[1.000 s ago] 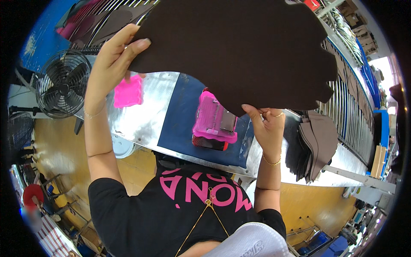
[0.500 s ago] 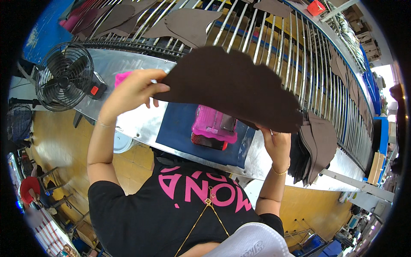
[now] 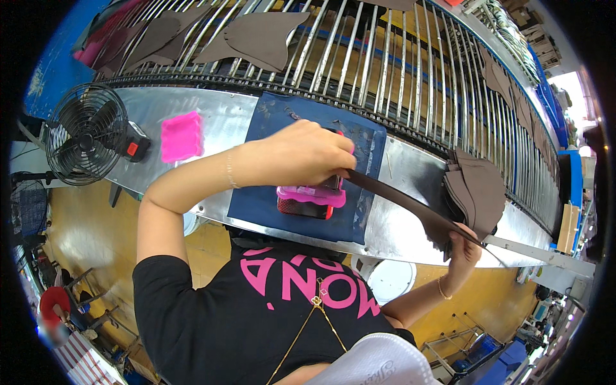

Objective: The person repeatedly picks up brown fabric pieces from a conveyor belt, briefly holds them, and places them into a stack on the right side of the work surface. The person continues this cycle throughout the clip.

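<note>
A dark brown cut panel, perhaps leather or cloth (image 3: 401, 204), is stretched between my two hands and seen nearly edge-on. My left hand (image 3: 311, 154) pinches its left end above a dark blue mat (image 3: 253, 199). At the other end my right hand (image 3: 463, 251) grips the panel by the table's front edge, beside a stack of similar brown panels (image 3: 484, 192). Under my left forearm and hand, a pink tray (image 3: 295, 194) and a black-and-red case (image 3: 301, 208) lie on the mat, partly hidden.
Beyond the metal table (image 3: 224, 109) runs a rack of metal rods (image 3: 391, 70) with more brown panels (image 3: 260, 38) lying on it. A black fan (image 3: 86, 135) stands at the left, near a pink block-like thing (image 3: 182, 136). A white bucket (image 3: 391, 281) is below the table edge.
The panel has swung from broad face-on to edge-on and moved right. My left hand came right across the mat, and my right hand went right and nearer, beside the stack.
</note>
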Motion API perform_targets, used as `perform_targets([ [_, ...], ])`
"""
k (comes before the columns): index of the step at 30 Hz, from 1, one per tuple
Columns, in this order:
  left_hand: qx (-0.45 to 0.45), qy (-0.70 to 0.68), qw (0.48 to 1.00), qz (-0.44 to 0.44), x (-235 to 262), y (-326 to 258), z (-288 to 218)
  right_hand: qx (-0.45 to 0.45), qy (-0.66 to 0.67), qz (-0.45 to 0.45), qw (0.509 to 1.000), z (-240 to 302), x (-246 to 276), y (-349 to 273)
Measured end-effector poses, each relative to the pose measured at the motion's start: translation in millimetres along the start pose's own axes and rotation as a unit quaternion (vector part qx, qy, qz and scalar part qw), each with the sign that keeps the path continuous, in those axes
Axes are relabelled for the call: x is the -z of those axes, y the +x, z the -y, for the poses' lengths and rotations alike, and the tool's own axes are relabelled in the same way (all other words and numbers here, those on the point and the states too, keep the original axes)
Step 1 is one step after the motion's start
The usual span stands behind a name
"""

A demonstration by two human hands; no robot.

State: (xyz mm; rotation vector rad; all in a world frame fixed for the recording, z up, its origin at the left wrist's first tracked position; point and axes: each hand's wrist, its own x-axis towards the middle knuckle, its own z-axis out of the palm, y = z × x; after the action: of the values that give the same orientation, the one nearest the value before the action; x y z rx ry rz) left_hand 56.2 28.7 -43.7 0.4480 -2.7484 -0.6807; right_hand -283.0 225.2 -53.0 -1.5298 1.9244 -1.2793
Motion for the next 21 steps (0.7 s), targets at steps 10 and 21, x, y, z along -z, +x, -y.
perform_targets([
  [10, -0.111, -0.070, 0.945, -0.300, 48, 87, -10, 0.125, -0.271, -0.139, 0.944, 54, 42, 30],
  [21, 0.215, -0.212, 0.891, -0.339, 65, 65, 104, 0.093, -0.115, -0.285, 0.947, 63, 6, 97],
])
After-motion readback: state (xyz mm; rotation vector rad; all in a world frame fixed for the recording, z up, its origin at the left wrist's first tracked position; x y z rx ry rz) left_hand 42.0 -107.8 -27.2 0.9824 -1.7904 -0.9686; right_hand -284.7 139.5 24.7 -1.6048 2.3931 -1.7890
